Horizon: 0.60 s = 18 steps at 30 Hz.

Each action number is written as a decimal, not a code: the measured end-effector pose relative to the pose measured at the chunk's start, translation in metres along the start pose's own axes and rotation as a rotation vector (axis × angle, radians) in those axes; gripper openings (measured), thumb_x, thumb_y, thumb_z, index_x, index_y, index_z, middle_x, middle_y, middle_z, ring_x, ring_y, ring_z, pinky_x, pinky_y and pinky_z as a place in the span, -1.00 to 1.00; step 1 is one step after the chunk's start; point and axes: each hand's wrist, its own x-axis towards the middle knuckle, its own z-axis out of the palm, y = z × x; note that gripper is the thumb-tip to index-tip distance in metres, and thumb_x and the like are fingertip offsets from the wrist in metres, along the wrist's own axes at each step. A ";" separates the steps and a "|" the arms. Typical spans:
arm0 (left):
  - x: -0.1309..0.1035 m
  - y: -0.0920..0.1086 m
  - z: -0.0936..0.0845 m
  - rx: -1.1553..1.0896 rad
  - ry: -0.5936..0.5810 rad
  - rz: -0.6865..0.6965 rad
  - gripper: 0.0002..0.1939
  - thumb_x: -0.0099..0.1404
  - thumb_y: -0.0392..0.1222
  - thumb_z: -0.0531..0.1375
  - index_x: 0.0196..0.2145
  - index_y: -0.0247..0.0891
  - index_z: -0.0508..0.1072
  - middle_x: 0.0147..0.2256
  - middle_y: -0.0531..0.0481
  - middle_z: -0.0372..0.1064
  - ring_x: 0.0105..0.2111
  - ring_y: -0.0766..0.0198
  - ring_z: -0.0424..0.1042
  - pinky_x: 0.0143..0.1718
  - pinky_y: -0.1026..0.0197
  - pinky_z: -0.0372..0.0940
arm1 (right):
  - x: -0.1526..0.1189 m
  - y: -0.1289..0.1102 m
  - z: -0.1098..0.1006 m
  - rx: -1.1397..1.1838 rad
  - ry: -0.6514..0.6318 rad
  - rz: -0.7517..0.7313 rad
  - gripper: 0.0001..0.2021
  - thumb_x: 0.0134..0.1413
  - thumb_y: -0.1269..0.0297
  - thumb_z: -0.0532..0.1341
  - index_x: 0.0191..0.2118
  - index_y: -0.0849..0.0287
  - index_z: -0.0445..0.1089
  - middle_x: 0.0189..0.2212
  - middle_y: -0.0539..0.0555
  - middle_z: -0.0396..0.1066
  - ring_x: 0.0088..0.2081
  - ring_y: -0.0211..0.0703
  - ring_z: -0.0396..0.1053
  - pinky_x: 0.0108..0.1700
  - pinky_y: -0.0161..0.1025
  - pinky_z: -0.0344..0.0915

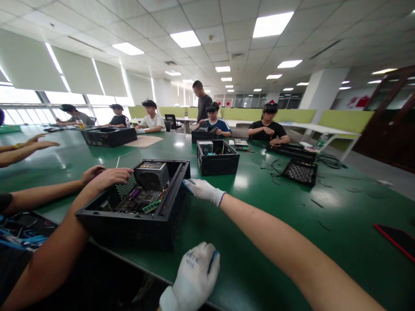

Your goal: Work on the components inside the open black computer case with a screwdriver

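An open black computer case (pixel 129 224) lies on its side on the green table (pixel 259 224), with a power supply (pixel 152 175), a motherboard (pixel 139 198) and a green memory module (pixel 151 207) inside. My right hand (pixel 204 190), in a white glove with blue fingertips, reaches to the case's right outer side. Its fingers are stretched out and the tips touch or nearly touch the case. My left hand (pixel 194 272), gloved alike, rests near the table's front edge with curled fingers. Nothing shows in it, though its palm is hidden. A co-worker's bare hand (pixel 110 177) lies over the case's far left rim.
Beyond stand a second open case (pixel 217 162), a third case (pixel 108 136) and a smaller one farther back. To the right lie a black metal panel (pixel 300 170), loose cables (pixel 330 160) and a red-edged dark object (pixel 395 242). Several people sit around the table; one stands.
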 end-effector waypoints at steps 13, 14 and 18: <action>0.004 -0.031 -0.009 0.019 -0.304 -0.075 -0.81 0.50 -0.17 0.10 -0.20 -0.03 0.52 -0.28 -0.06 0.51 -0.30 0.16 0.57 -0.32 0.15 0.51 | 0.043 0.163 -0.021 -0.283 0.130 0.426 -0.57 0.34 0.10 0.28 0.22 0.16 0.37 0.18 0.19 0.39 0.09 0.04 0.44 0.09 0.11 0.45; 0.011 -0.036 -0.014 0.053 -0.377 -0.020 -0.85 0.50 -0.12 0.15 -0.13 0.02 0.54 -0.16 -0.07 0.53 -0.20 0.14 0.57 -0.25 0.14 0.52 | 0.049 0.172 -0.025 -0.304 0.137 0.437 -0.57 0.34 0.10 0.28 0.22 0.16 0.37 0.18 0.19 0.38 0.09 0.04 0.44 0.09 0.11 0.45; 0.053 -0.064 -0.031 0.099 -0.436 0.015 -0.76 0.48 -0.01 0.24 0.05 -0.02 0.51 0.16 -0.12 0.40 0.07 0.11 0.45 0.02 0.07 0.46 | 0.075 0.196 -0.032 -0.353 0.119 0.450 -0.57 0.34 0.10 0.28 0.21 0.16 0.37 0.17 0.19 0.40 0.08 0.03 0.45 0.08 0.10 0.45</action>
